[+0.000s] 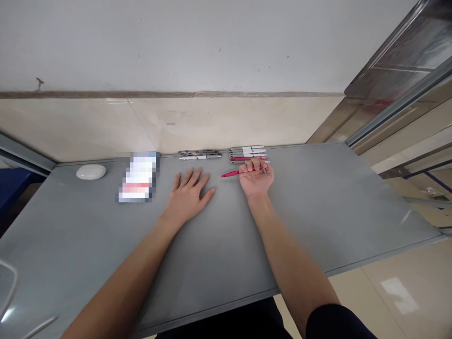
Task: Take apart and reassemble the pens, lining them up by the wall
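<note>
My left hand (pixel 187 197) lies flat on the grey table (pixel 219 254), palm down and fingers spread, holding nothing. To its right, my right hand (pixel 257 182) is turned palm up. Its fingers are curled over a red pen (pixel 230 174), whose tip points left. Just beyond that hand lies a row of several pens (pixel 247 151), white and grey ones with a red one nearer me, partly hidden by my fingers. A second group of pens (pixel 199 155), dark and white, lies beyond my left fingertips.
A phone with a blurred screen (pixel 137 178) lies left of my left hand. Farther left is a white rounded case (pixel 91 172). A tiled wall (pixel 226 120) runs along the table's back edge. A pale cable (pixel 10 287) shows at the lower left.
</note>
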